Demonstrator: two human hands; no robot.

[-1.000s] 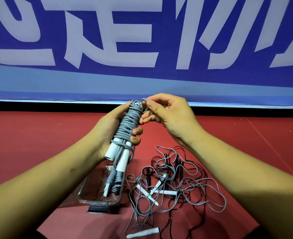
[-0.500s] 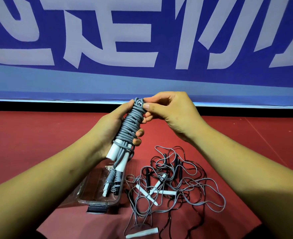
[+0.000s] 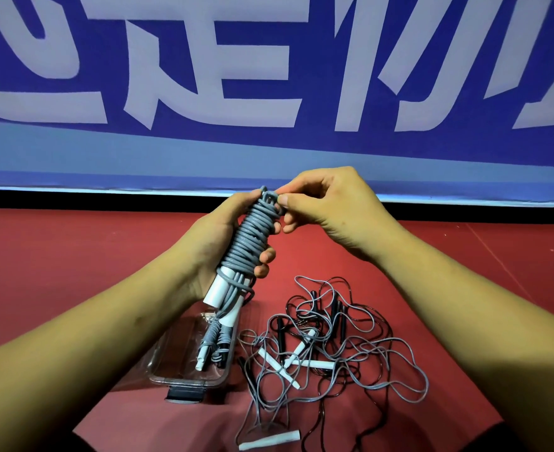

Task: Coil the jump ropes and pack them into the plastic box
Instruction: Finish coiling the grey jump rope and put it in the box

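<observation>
Head view: left hand (image 3: 215, 244) grips the coiled grey jump rope (image 3: 252, 234) at 12 o'clock from the clear plastic box (image 3: 184, 380); right hand (image 3: 331, 210) fingers (image 3: 285, 200) pinch its top. Tangled loose ropes (image 3: 305, 346) lie on red floor (image 3: 73, 256) below a blue white-lettered banner (image 3: 269, 148).

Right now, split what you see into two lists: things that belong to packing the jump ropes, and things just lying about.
Belongs to the job: coiled grey rope gripped in the left hand, its top pinched by the right hand; plastic box with packed ropes inside; tangled ropes beside the box.
Just there: blue banner; red floor.
</observation>
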